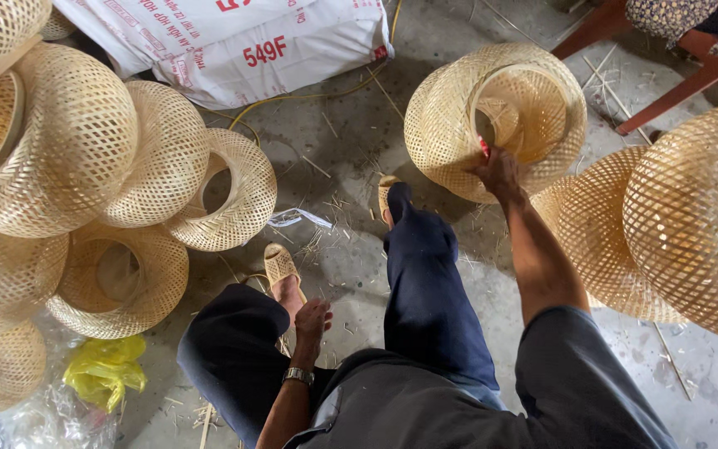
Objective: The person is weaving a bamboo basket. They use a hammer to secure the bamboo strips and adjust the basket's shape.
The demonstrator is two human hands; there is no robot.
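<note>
The right hand (499, 172) grips a woven basket (494, 116) by its rim, fingers closed, tilting its opening towards the person above the floor (351, 150). The left hand (311, 323) rests loosely curled on the left knee, holding nothing.

The right arm stretches forward, nearly straight, its hand (499, 172) closed in a grip with the knuckles up. The left arm bends at the elbow (a watch sits on the wrist), and the left hand (311, 323) hangs loose with fingers curled downward, empty, between the knees.
</note>
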